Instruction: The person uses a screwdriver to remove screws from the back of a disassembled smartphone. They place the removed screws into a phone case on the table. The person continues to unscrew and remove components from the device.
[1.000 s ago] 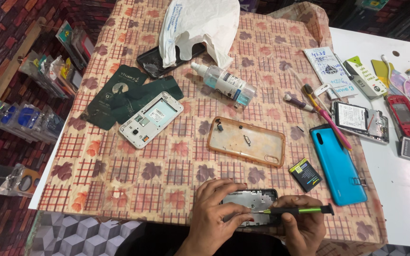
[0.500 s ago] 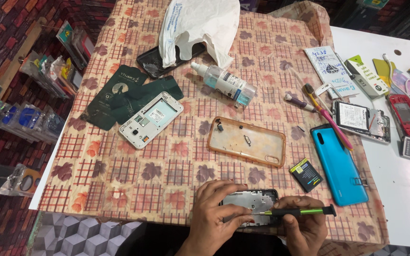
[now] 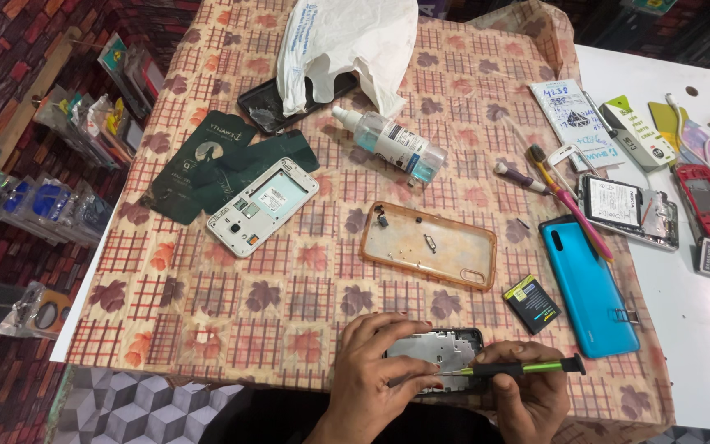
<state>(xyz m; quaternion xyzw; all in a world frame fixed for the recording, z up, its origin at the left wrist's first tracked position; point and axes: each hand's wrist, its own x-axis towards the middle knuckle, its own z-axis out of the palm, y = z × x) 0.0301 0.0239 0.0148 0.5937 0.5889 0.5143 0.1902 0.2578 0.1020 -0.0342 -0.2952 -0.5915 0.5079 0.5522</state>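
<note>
Checked cloth with a leaf print covers the table [image 3: 207, 312], which fills most of the frame, with racks of packaged accessories [image 3: 59, 205] along the left edge and a white surface [image 3: 700, 329] at the right. At the bottom centre, the left hand [image 3: 375, 374] curls over a dark phone frame [image 3: 441, 349] lying flat on the cloth, its grip closed on the frame's left end with fingers pressing its top. Just right of it, the right hand [image 3: 527, 395] has its grip closed around a green-handled screwdriver [image 3: 527, 368], held nearly level with its tip touching the frame's lower edge. Above the hands lies a clear orange-rimmed phone case [image 3: 429, 245] holding a few small parts. To the right lie a small black battery [image 3: 532, 303] and a turquoise phone back [image 3: 589, 284]. In the middle left sits a white phone frame [image 3: 263, 205], partly on dark green packets [image 3: 207, 164]. Near the top, a white plastic bag [image 3: 343, 41] overlaps a black phone [image 3: 260, 107], with a clear bottle [image 3: 388, 144] on its side just below. A red phone [image 3: 704, 201] lies at the far right.
</note>
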